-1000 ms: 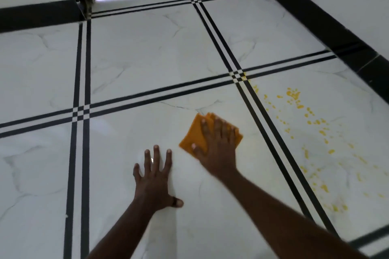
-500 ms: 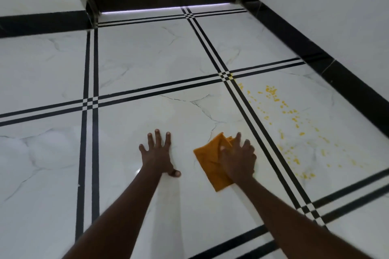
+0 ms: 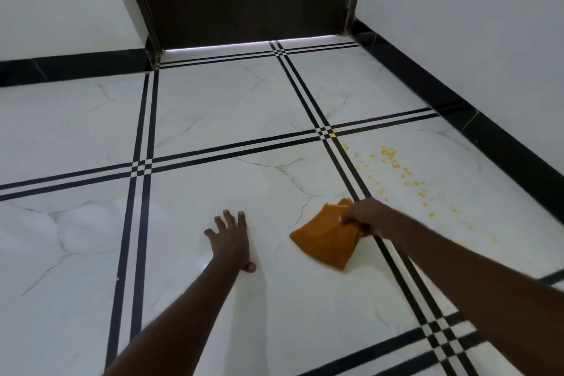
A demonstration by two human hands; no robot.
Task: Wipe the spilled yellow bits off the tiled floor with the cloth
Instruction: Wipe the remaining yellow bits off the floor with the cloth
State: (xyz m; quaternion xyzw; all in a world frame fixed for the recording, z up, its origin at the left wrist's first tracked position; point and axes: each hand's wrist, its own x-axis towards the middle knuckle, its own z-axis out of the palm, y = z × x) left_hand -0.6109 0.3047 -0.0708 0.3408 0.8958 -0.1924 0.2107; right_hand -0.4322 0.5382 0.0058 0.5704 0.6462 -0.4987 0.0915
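The orange cloth (image 3: 325, 238) is being gripped at its far corner by the right hand (image 3: 364, 218), fingers curled round it, and is lying on the white tiled floor (image 3: 213, 119) just beside a black double stripe (image 3: 351, 168). The left hand (image 3: 230, 243) is being pressed flat on the floor, fingers spread wide. The yellow bits (image 3: 393, 162) are lying scattered past the stripe, toward the floor's right edge.

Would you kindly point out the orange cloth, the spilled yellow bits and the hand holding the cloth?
orange cloth (image 3: 325, 243): head view, middle of the fabric.
spilled yellow bits (image 3: 389, 153): head view, densest far cluster.
right hand (image 3: 364, 215): head view, back of the hand.
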